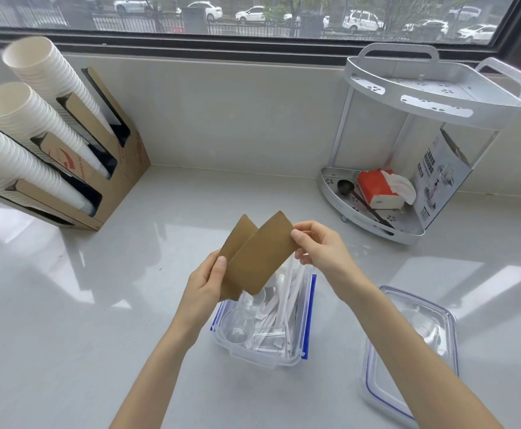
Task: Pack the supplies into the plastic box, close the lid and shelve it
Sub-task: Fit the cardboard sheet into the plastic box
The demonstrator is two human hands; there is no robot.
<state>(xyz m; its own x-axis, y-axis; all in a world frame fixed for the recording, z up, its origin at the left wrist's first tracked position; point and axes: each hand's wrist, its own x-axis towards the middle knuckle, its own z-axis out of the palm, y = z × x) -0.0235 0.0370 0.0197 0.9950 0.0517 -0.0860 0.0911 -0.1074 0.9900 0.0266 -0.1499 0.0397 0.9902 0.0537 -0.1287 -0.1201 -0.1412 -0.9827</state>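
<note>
**Hands hold cup sleeves above open box**

Both hands grip two flat brown cardboard sleeves [260, 257]: left hand [205, 281] pinches the lower ends, right hand [321, 244] pinches an upper corner. Directly below stands the plastic box [304, 320], uncovered, on the counter [98, 305]. It contains white straws [287, 292], a clear cup [237, 326] and white plastic cutlery. Its lid [408, 351] lies flat just to the right. A two-tier corner shelf [423, 97] stands beyond, its lower tier holding a tissue pack [377, 188].
</note>
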